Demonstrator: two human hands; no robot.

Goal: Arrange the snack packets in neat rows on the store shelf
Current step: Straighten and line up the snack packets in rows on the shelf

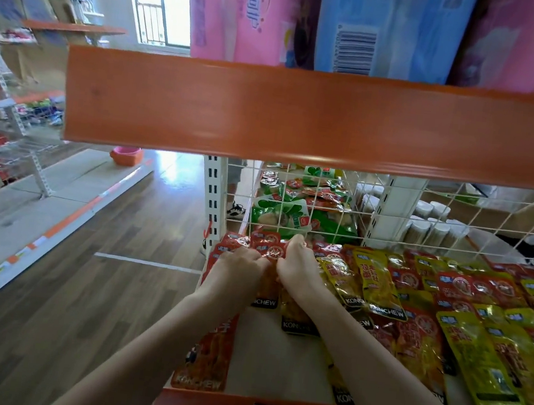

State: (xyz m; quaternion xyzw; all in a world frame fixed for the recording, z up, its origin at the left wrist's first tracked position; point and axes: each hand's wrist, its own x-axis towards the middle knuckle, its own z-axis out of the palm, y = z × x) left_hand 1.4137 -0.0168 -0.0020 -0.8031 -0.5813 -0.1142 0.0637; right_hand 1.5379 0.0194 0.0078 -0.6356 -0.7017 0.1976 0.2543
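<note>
Red snack packets (266, 252) with round white emblems lie beside glossy yellow snack packets (474, 356) with black bottom bands on a cream shelf (262, 351) edged in orange, behind a white wire grid (391, 210), under pink and blue packs (388, 29).

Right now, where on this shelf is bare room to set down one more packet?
A bare strip of shelf board lies between the forearms, behind the orange front lip. Right of the right hand, yellow packets and red packets overlap.
</note>
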